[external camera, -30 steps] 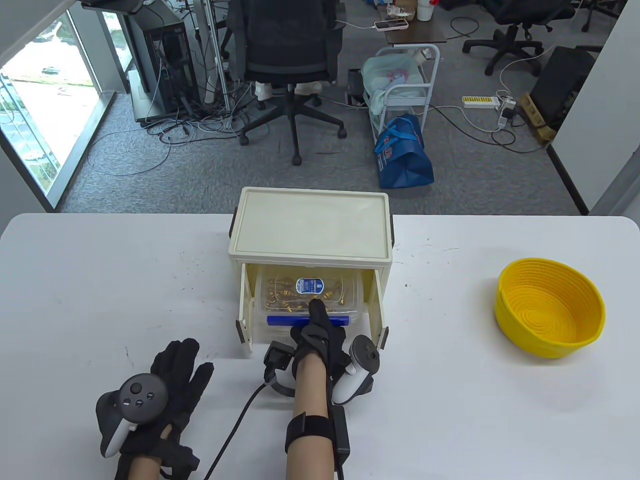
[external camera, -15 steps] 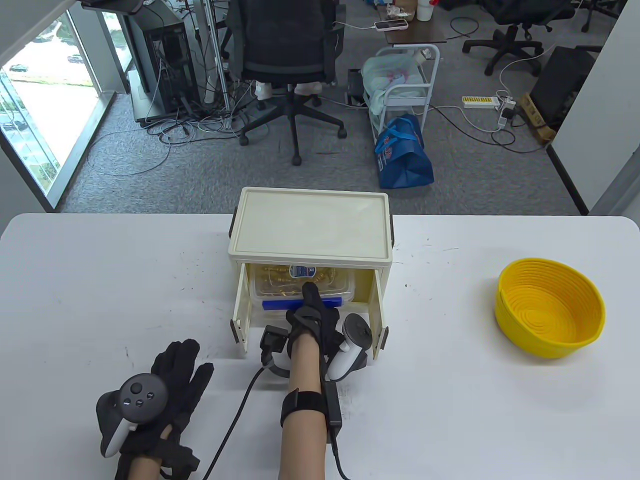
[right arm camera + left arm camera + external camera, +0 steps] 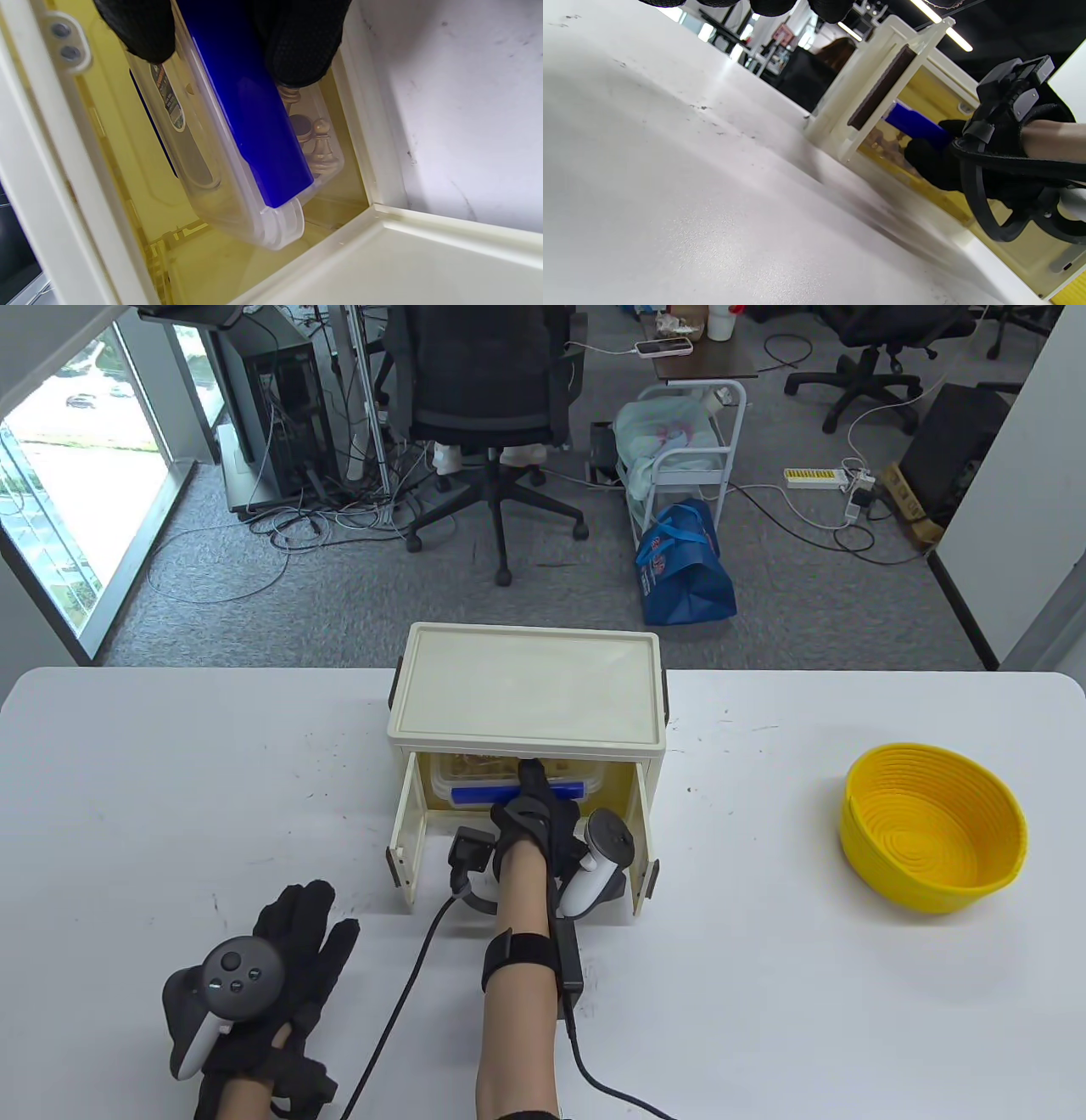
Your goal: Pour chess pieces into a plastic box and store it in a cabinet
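White table (image 3: 170, 780), box (image 3: 237, 140) inside cabinet (image 3: 526, 687)

The cabinet (image 3: 526, 691) opening is filled by the plastic box (image 3: 517, 789) and by the right hand (image 3: 534, 831) holding the box's blue latch (image 3: 250, 114), with only narrow gaps beside the box and the cabinet walls. Its two open doors, the left door (image 3: 409, 840) and the right door (image 3: 642, 848), stick out toward the front and fence the approach on both sides. Bare table (image 3: 170, 780) lies left of the cabinet, where the left hand (image 3: 280, 984) rests, and more lies between the cabinet and the yellow basket (image 3: 933, 836).
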